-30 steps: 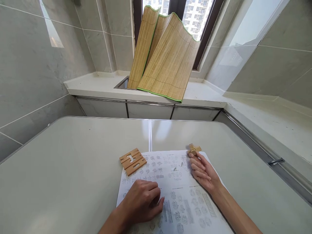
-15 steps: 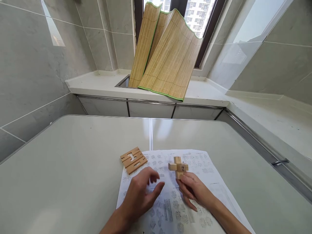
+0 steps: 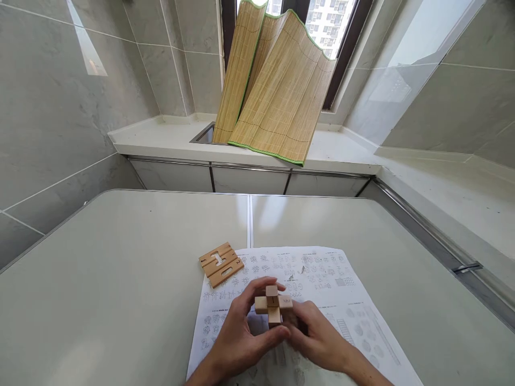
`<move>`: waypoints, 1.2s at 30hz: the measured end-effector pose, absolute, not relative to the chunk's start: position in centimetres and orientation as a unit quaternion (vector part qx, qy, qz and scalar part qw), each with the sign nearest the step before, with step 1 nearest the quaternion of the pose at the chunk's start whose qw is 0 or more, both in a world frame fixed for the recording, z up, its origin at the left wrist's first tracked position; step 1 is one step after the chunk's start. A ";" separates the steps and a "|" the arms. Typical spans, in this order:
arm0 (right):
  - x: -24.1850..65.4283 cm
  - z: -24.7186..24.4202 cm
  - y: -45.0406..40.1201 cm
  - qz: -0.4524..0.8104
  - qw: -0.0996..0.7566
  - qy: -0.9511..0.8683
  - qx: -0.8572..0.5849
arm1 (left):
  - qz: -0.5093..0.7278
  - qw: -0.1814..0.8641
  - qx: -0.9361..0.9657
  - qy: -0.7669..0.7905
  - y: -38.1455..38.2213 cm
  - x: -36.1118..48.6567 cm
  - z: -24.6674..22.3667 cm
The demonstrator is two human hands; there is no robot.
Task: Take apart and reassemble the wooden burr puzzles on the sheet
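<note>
A small wooden burr puzzle [image 3: 273,306], shaped like a cross of interlocked bars, is held above the printed sheet [image 3: 328,279]. My left hand [image 3: 237,338] curls around its left side, index finger by the top bar and thumb at the lower one. From the right, my right hand [image 3: 319,335] grips the puzzle near its right-hand bar; its fingertips are partly hidden behind the wood. Flat on the table, overlapping the sheet's upper left corner, lie notched wooden pieces [image 3: 221,265] side by side, with cut-outs and small numbers.
The white table [image 3: 120,279] has a seam down its middle. Behind it is a white ledge [image 3: 161,136], where a folded bamboo mat [image 3: 277,96] leans against the window. Grey tiled walls [image 3: 72,107] stand on both sides.
My right hand has brought the puzzle left and closer to me and turned it to show another face. My left hand has moved right and closed around it.
</note>
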State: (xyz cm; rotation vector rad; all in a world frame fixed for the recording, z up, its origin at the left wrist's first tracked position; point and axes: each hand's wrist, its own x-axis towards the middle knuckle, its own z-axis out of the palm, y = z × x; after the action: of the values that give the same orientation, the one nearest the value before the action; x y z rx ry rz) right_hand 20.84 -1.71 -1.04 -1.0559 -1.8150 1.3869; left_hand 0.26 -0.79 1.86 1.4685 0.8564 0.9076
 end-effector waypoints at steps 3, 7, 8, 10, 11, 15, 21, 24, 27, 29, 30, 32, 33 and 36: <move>21.3 -1.3 -1.5 0.553 0.344 -0.644 -0.402 | 0.418 0.547 0.612 0.390 -0.7 0.2 1.7; 21.4 -1.1 -1.3 0.588 0.364 -0.600 -0.403 | 0.406 0.482 0.659 0.411 -0.9 0.2 0.9; 21.4 -1.0 -1.2 0.594 0.364 -0.594 -0.402 | 0.396 0.471 0.677 0.404 -1.0 0.2 0.7; 21.3 -0.8 -1.2 0.613 0.361 -0.584 -0.392 | 0.380 0.459 0.703 0.389 -1.1 0.1 0.3; 21.3 -0.8 -1.1 0.629 0.356 -0.577 -0.380 | 0.377 0.456 0.708 0.385 -1.1 0.1 0.2; 21.7 -1.1 -0.9 0.690 0.335 -0.552 -0.327 | 0.384 0.465 0.697 0.388 -1.1 -0.2 0.4; 22.0 -1.2 -1.1 0.650 0.335 -0.583 -0.354 | 0.377 0.462 0.714 0.367 -0.9 -0.5 1.0; 21.8 -0.8 -1.2 0.641 0.341 -0.586 -0.359 | 0.372 0.460 0.717 0.369 -0.8 -0.5 1.2; 21.9 -0.8 -1.1 0.678 0.326 -0.575 -0.322 | 0.377 0.464 0.711 0.370 -0.9 -0.4 1.3; 22.0 -1.1 -1.2 0.713 0.298 -0.564 -0.292 | 0.382 0.480 0.710 0.345 -1.0 -0.3 1.3; 22.1 -1.2 -1.2 0.730 0.285 -0.553 -0.283 | 0.384 0.490 0.711 0.328 -1.1 -0.3 1.3; 22.2 -1.6 -1.4 0.769 0.275 -0.510 -0.271 | 0.384 0.510 0.709 0.301 -1.1 -0.2 1.4; 22.2 -1.8 -1.4 0.790 0.271 -0.483 -0.263 | 0.383 0.518 0.706 0.292 -1.2 -0.1 1.4; 21.9 -2.0 -1.5 0.844 0.249 -0.415 -0.232 | 0.374 0.540 0.697 0.288 -1.2 0.0 1.7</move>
State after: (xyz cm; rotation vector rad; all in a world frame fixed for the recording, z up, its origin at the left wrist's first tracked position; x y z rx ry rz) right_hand 21.91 -1.55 -2.00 -0.6317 -1.1315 2.2977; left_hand 0.01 -1.24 1.73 1.6569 0.6848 0.8899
